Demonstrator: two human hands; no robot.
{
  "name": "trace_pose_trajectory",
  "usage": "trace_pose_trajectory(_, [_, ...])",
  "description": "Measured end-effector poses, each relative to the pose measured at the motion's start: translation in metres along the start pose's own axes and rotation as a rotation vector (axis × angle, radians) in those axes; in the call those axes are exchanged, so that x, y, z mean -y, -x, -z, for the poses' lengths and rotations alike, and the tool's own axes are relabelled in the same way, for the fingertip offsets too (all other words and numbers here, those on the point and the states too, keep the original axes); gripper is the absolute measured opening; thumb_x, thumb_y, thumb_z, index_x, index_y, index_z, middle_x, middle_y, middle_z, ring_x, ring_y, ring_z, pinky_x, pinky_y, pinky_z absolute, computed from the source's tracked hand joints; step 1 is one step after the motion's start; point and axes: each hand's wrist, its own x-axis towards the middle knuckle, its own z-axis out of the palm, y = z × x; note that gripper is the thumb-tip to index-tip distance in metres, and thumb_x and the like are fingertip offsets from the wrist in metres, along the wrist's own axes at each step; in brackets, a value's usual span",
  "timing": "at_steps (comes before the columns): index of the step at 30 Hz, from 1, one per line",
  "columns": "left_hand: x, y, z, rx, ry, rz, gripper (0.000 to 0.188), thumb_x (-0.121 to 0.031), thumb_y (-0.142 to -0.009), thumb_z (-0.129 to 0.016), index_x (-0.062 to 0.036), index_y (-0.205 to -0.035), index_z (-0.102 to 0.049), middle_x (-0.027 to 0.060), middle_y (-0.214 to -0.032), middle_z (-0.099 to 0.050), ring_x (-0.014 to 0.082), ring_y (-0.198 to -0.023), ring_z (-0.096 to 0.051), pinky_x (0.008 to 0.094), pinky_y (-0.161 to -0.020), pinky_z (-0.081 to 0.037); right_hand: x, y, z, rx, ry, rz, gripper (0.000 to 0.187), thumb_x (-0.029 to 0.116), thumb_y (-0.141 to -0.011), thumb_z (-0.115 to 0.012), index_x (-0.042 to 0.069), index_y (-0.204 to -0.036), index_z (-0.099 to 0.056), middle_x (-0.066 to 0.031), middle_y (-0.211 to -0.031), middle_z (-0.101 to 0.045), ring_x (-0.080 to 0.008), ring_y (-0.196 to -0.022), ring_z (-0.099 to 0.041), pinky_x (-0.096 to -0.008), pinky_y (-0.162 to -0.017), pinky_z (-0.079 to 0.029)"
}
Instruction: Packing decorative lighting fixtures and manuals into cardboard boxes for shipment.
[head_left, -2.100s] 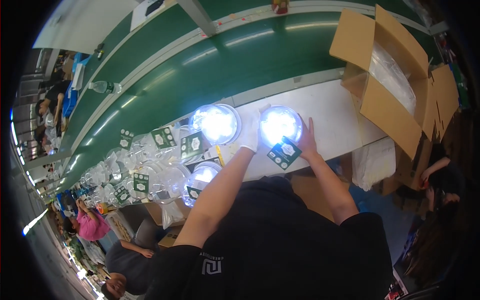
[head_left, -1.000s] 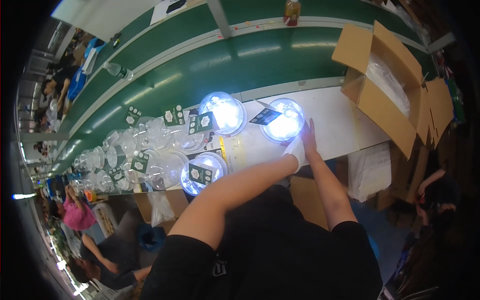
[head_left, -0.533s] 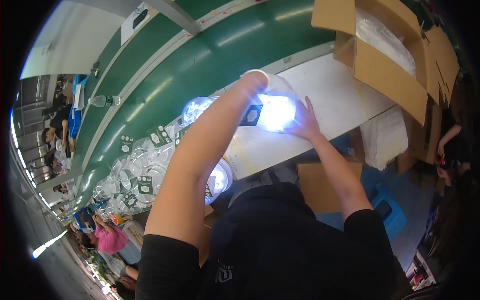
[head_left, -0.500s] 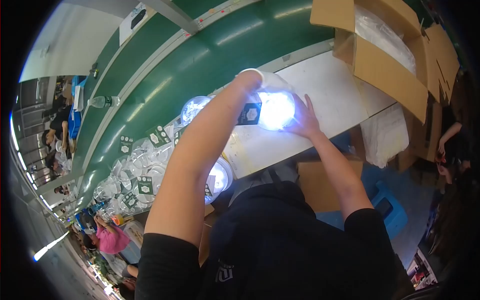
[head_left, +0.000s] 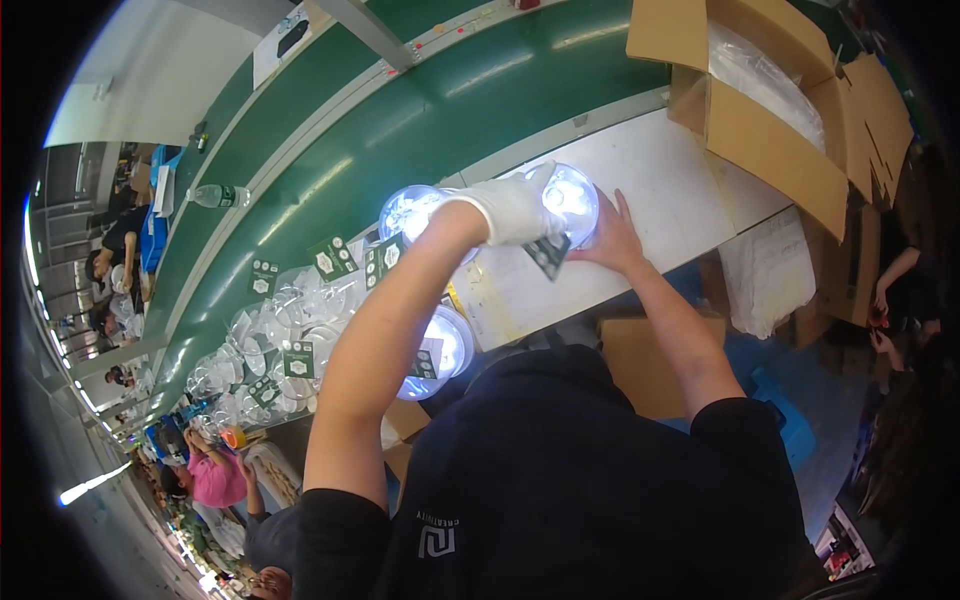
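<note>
A clear round lamp (head_left: 572, 198), lit bright white, stands above the white board between my two hands. My bare right hand (head_left: 612, 240) curves around its right side, one finger stretched up away from it. My left hand (head_left: 515, 210), in a white glove, is closed against the lamp's left side; its fingertips are partly hidden. A dark green card tag (head_left: 548, 256) hangs tilted below the glove. Just left of the glove sits another lit clear lamp (head_left: 408, 212). Under my left forearm is a third lit lamp (head_left: 450, 345) with a tag.
Many clear plastic lamps (head_left: 290, 310) with green tags are heaped at the left. A green bench surface (head_left: 480, 100) runs behind the white board (head_left: 650, 170). An open cardboard box (head_left: 780, 140) with clear plastic film stands at the right. A bottle (head_left: 218, 196) lies far left.
My left hand has come down from the lamp's top to its left side. The tag has swung down and tilted. My right hand stays at the lamp's right side.
</note>
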Motion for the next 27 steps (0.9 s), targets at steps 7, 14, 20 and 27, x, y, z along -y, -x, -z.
trace_pose_trajectory(7, [-0.001,-0.002,-0.057,-0.369,0.023,0.110,0.109,-0.040,-0.075,-0.075,0.0039,-0.156,-0.015,0.0377,-0.140,-0.045,0.0450,-0.116,-0.060,0.0430,-0.101,-0.047,0.004,-0.002,-0.004,-0.021,0.068,0.005,0.137,0.067,-0.054,-0.087,0.009,-0.155,-0.016,-0.0155,-0.157,-0.034,-0.0256,-0.148,-0.031,-0.0503,-0.125,-0.006])
trace_pose_trajectory(14, [0.004,0.012,-0.049,-0.374,0.396,-0.033,0.080,0.004,-0.084,-0.056,-0.0033,-0.156,-0.022,0.0303,-0.140,-0.051,0.0274,-0.101,-0.069,0.0346,-0.085,-0.055,-0.004,0.000,-0.007,0.033,0.015,0.024,0.134,0.060,-0.054,-0.089,0.006,-0.154,-0.018,-0.0172,-0.156,-0.034,-0.0262,-0.148,-0.030,-0.0509,-0.124,-0.008])
trace_pose_trajectory(20, [0.014,-0.010,-0.097,-0.850,0.432,-0.004,0.056,-0.006,-0.085,-0.059,-0.0034,-0.141,-0.049,0.0236,-0.137,-0.055,0.0381,-0.124,-0.055,0.0424,-0.106,-0.044,0.007,0.010,0.010,0.044,-0.125,-0.007,0.102,0.075,-0.065,-0.073,0.018,-0.146,-0.048,-0.0103,-0.150,-0.048,-0.0277,-0.145,-0.034,-0.0521,-0.124,-0.008])
trace_pose_trajectory(27, [-0.002,-0.029,-0.136,-1.049,0.377,-0.039,0.086,-0.022,-0.074,-0.078,-0.0036,-0.148,-0.039,0.0263,-0.148,-0.039,0.0450,-0.137,-0.038,0.0461,-0.113,-0.036,-0.002,0.006,-0.001,0.107,-0.108,-0.041,0.083,0.068,-0.071,-0.074,0.024,-0.139,-0.057,-0.0051,-0.141,-0.057,-0.0219,-0.142,-0.038,-0.0490,-0.125,-0.004])
